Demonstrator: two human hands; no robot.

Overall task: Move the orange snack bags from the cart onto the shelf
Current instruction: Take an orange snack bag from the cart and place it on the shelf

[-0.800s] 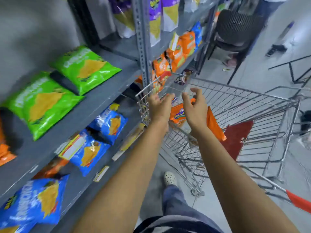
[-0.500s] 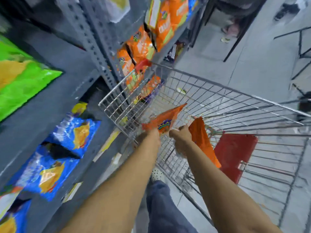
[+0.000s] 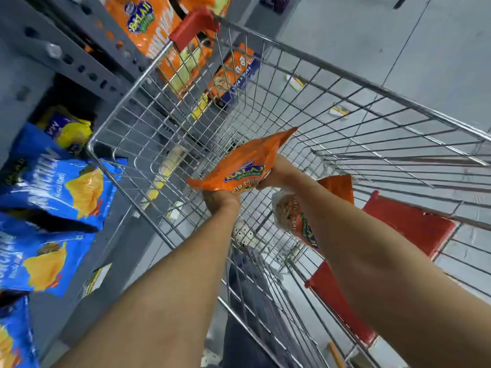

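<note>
Fingers of my left hand (image 3: 221, 199) curl up under the near edge of an orange snack bag (image 3: 245, 166), gripping it from below, while my right hand (image 3: 276, 172) pinches the same bag at its right side; the fingertips themselves are hidden behind the foil, so I read the grip from the knuckles. That bag is held roughly flat, printed face up, above the inside of the wire cart (image 3: 345, 83), its far corner pointing away from me. A second orange bag (image 3: 337, 187) shows just beyond and under my right forearm; it may be pinned by that arm or lying against the cart wire, I cannot tell which. The red child-seat flap (image 3: 409, 224) sits to the right of my forearm, and a red corner guard (image 3: 194, 27) caps the cart's far left corner. That corner is close against the grey shelf unit (image 3: 79, 62), where orange bags already on the shelf (image 3: 148, 25) show behind the wire. On the lower shelf to my left lie blue chip bags (image 3: 63, 189), flat and overlapping, with a yellow packet (image 3: 71, 131) beyond them. Pale grey floor (image 3: 398, 35) fills the upper right.
</note>
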